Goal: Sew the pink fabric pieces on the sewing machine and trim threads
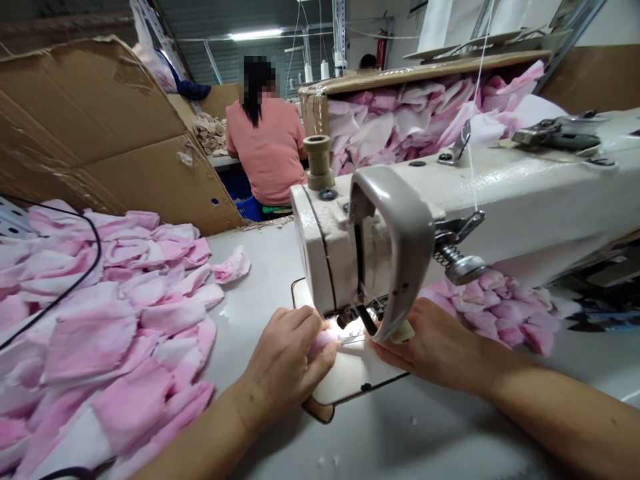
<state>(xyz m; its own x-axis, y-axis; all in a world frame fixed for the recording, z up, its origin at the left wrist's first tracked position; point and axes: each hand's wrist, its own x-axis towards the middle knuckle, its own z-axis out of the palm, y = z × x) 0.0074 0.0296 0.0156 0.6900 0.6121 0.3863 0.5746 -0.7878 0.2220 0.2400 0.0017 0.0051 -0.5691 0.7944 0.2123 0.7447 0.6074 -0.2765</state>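
My left hand (295, 350) is closed on a small pink-and-white fabric piece (324, 340), pinched between thumb and fingers at the left of the needle area. The sewing machine (320, 253) has its lamp lit over the pale needle plate (345, 380). From the right, my right hand (425, 343) reaches in beside the needle, its fingers curled together. The grey loop-shaped guard (405, 247) and the machine head partly cover its fingertips, so what they grip cannot be made out. Fine thread lines show between the hands.
Pink-and-white fabric pieces (95, 333) are heaped at left, with a black cable across them. A smaller fabric pile (505, 310) lies behind my right arm. Cardboard (100, 127) stands at the back left; a box (313, 113) full of fabric stands behind the machine. A person (267, 147) sits beyond.
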